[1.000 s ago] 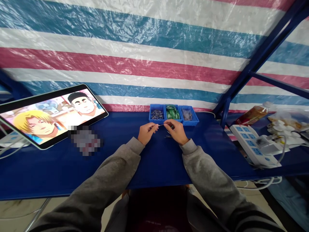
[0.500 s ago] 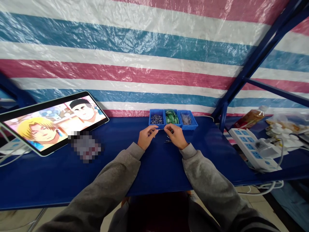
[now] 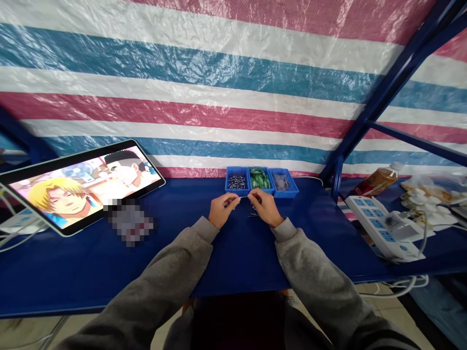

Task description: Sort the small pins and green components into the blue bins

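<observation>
Between the pinched fingertips of my left hand (image 3: 221, 209) and my right hand (image 3: 267, 206) runs a small thin metallic piece (image 3: 244, 197), too small to name. Both hands are above the blue table (image 3: 241, 257), close in front of three blue bins. Small dark and silvery metal pieces fill the left bin (image 3: 237, 191). In the middle bin (image 3: 260, 190) are green packets or pieces, and the right bin (image 3: 285, 194) holds clear, whitish plastic bits. A few slim metal pieces (image 3: 252, 215) lie on the table beside my right hand, partly covered by it.
At the left a tablet (image 3: 83, 187) plays a cartoon, with a blurred-out item (image 3: 131, 223) in front of it. To the right are a power strip (image 3: 383, 228) with plugs, a drink bottle (image 3: 377, 180) and blue frame bars (image 3: 337, 177). Striped plastic sheeting (image 3: 204, 112) hangs behind.
Both hands stay at nearly the same spot, still pinching the thin piece. My fingers have shifted slightly, and the view has tilted a little.
</observation>
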A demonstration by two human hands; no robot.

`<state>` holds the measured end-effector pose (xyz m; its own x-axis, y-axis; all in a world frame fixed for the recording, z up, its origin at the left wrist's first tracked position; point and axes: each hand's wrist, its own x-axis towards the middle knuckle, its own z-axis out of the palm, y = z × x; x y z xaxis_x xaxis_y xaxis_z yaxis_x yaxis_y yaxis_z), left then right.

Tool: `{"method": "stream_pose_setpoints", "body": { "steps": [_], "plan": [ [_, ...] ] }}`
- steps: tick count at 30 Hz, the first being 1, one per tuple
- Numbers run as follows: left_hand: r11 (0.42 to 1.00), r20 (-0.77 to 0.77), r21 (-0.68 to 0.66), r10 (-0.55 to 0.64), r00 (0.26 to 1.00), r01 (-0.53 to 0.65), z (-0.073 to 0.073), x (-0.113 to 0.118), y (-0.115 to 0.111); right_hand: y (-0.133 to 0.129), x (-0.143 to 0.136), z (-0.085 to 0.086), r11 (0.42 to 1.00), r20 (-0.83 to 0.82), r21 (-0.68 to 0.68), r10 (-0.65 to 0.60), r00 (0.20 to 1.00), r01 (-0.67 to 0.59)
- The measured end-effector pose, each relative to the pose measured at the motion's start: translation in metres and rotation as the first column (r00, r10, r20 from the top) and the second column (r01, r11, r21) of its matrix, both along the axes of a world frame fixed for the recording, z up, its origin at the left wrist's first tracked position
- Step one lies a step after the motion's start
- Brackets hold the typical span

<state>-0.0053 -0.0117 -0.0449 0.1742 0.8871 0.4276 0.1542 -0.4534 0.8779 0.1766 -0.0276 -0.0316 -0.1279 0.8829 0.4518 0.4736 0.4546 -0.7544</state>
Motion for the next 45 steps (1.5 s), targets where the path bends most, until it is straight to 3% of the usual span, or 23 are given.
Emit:
{"method": "stream_pose_setpoints", "body": {
  "steps": [9,13,17,23,29,35,38,42,45],
  "plan": [
    [0.973,0.334,-0.227,0.030,0.942,0.049,0.008,0.011,-0.005,-0.001,-0.001,0.001,0.999,0.060,-0.023,0.042,0.997,-0.041],
    [0.923,0.503,-0.348,0.035,0.863,0.165,0.004,0.016,-0.002,-0.002,-0.003,0.000,0.998,0.005,-0.042,0.054,0.999,-0.054],
    [0.870,0.566,-0.419,0.026,0.824,0.260,0.002,0.018,-0.001,-0.002,-0.003,0.001,0.999,-0.024,-0.017,0.042,0.999,-0.042],
    [0.938,0.468,-0.304,-0.004,0.884,0.165,0.009,0.020,-0.005,-0.002,-0.004,0.003,0.999,0.000,0.001,0.044,0.999,-0.044],
    [0.956,0.422,-0.268,0.007,0.907,0.118,0.008,0.021,-0.006,-0.001,-0.005,0.000,1.000,0.023,0.021,-0.014,1.000,0.014],
    [0.964,0.358,-0.259,0.042,0.933,0.056,0.008,0.020,-0.005,-0.001,-0.005,0.000,1.000,0.079,0.009,0.019,0.997,-0.020],
    [0.964,0.353,-0.262,0.042,0.935,0.056,0.009,0.018,-0.004,-0.001,-0.003,0.001,0.998,0.059,0.044,-0.050,0.997,0.048],
    [0.980,0.204,-0.195,0.014,0.979,0.026,0.009,0.014,-0.001,0.000,0.000,0.004,0.985,0.010,0.111,-0.134,0.991,0.132],
    [0.990,0.104,-0.143,0.000,0.995,0.015,0.008,0.012,-0.001,-0.001,0.001,0.005,0.988,0.024,0.134,-0.074,0.997,0.070]
  ]
}}
